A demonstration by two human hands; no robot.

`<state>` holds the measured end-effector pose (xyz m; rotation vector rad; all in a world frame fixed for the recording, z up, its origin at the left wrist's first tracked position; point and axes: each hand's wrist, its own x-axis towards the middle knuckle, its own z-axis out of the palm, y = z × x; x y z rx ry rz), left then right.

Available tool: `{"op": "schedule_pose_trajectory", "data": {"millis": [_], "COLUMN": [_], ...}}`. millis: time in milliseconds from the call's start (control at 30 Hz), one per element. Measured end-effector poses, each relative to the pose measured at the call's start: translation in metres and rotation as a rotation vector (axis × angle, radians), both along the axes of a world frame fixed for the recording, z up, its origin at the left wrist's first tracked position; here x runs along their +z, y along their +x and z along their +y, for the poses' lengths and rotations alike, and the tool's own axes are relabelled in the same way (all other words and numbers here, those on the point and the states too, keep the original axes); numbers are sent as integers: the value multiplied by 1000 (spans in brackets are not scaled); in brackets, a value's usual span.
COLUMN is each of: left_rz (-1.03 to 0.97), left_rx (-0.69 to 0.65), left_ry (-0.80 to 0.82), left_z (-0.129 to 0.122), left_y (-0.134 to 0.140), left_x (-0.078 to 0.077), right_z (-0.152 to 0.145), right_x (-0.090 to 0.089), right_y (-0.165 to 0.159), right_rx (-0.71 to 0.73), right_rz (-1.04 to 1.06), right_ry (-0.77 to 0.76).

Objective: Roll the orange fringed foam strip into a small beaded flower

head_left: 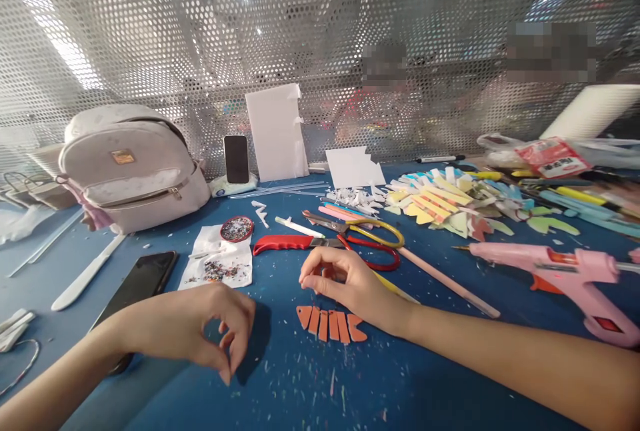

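Note:
My left hand (220, 324) hovers over the blue table beside a dark phone (145, 278). Its fingers curl in toward the thumb, and anything between them is too small to make out. My right hand (345, 278) is bent in a pinch just above a row of orange fish-shaped pieces (330, 326), which lie side by side with narrow gaps. What its fingertips hold, if anything, is hidden. Behind this hand are scissors (373, 261) with red and yellow handles and a red-handled cutter (285, 243). A white paper (200, 244) carries small dark bits and a round tin of beads (237, 229).
A pink glue gun (555, 264) lies at right, its nozzle pointing left. Colored paper strips (440, 198) are heaped behind it. At back left stands a pale backpack (133, 171), near an upright phone (236, 159) and white board (277, 131). A perforated metal screen (175, 38) closes the back.

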<state>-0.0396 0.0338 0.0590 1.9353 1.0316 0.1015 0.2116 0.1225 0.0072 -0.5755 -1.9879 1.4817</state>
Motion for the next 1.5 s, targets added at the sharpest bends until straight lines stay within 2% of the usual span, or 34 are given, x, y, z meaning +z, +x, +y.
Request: {"op": "schedule_pose_trajectory", "data": {"millis": [67, 233, 300, 367, 500, 667, 967, 1500], "left_rz": [-162, -615, -674, -675, -678, -622, -621, -615], "left_rx": [108, 594, 727, 785, 815, 777, 819, 810], "left_ry": [37, 158, 161, 161, 195, 240, 239, 242], "left_z": [2, 4, 3, 1, -4, -7, -8, -7], "left_y": [7, 37, 48, 55, 59, 58, 57, 57], "left_x": [-3, -32, -44, -52, -59, -57, -56, -54], "right_z": [-1, -2, -3, -5, -7, -6, -7, -9], "right_x": [0, 1, 2, 3, 2, 1, 3, 3], "right_y": [-1, -1, -1, -2, -1, -1, 0, 0], "right_rx": [0, 27, 28, 25, 32, 53, 96, 84], "right_rz": [-11, -15, -13, -23, -55, -83, -80, -83], "right_ry": [1, 103, 139, 147, 94, 25, 53, 46]}}
